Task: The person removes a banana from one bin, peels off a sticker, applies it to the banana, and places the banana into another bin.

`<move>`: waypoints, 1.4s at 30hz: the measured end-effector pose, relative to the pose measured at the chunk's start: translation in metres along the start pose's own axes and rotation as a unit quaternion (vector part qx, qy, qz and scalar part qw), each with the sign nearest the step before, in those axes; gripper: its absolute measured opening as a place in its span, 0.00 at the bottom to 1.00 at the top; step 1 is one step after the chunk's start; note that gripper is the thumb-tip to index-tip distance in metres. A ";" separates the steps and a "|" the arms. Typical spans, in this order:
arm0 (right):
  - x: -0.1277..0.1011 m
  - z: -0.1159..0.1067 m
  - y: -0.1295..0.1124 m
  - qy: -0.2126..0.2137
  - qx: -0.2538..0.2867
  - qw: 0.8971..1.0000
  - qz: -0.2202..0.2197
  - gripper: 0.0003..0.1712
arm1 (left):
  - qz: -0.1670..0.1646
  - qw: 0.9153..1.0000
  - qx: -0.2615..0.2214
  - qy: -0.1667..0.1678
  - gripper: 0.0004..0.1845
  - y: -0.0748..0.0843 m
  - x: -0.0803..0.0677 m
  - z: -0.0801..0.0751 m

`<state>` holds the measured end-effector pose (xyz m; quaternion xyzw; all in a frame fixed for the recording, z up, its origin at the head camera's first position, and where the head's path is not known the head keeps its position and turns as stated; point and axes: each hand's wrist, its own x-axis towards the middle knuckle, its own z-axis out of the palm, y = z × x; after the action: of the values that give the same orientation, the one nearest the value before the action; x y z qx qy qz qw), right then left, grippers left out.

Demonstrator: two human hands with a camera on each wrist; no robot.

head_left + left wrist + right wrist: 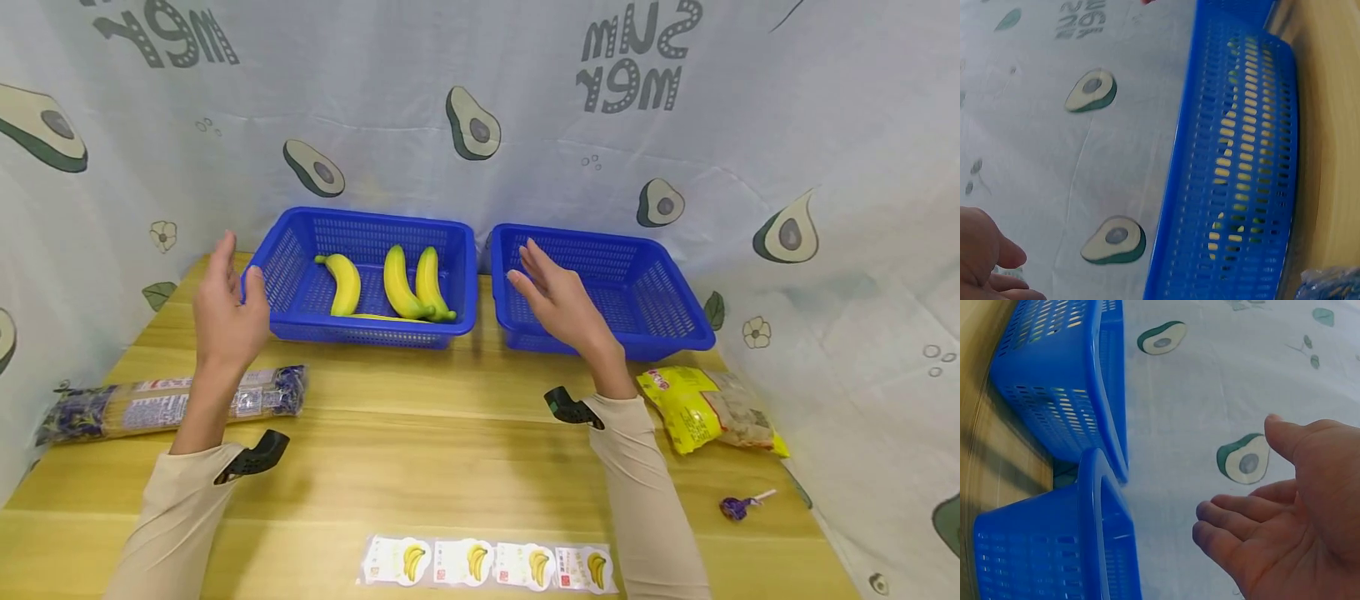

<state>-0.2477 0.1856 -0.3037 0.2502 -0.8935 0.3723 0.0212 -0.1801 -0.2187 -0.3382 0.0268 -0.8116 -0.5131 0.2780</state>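
Note:
Two blue plastic baskets stand side by side at the back of the wooden table. The left basket (285, 267) holds three yellow bananas (401, 283), which show through its mesh wall (1241, 175). The right basket (675, 292) (1094, 550) holds nothing that I can see. My left hand (225, 304) (988, 262) hovers just outside the left basket's near left corner, fingers straight and holding nothing. My right hand (558, 300) (1272, 519) is raised over the right basket's near left corner, palm open and holding nothing.
A long packet of dark noodles (165, 404) lies at the left of the table. A yellow snack bag (708, 408) and a purple lollipop (738, 505) lie at the right. A strip of banana stickers (487, 565) sits at the front edge. Avocado-print cloth (525, 125) walls the table in.

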 end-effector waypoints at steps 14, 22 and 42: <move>0.023 0.017 -0.019 -0.013 0.016 0.999 -0.049 0.42 | -0.243 0.952 -0.157 0.096 0.28 -0.034 0.009 -0.018; 0.045 0.025 -0.034 -0.052 0.001 0.996 -0.073 0.42 | -0.366 0.898 -0.241 0.039 0.32 -0.046 0.024 -0.025; 0.122 0.059 -0.072 -0.166 0.040 0.982 -0.087 0.41 | -0.379 0.893 -0.227 -0.083 0.31 -0.057 0.032 -0.037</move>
<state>-0.3120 0.0502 -0.2722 0.3857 -0.8438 0.3580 -0.1049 -0.2027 -0.2866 -0.3612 0.2262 -0.6215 -0.7500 -0.0079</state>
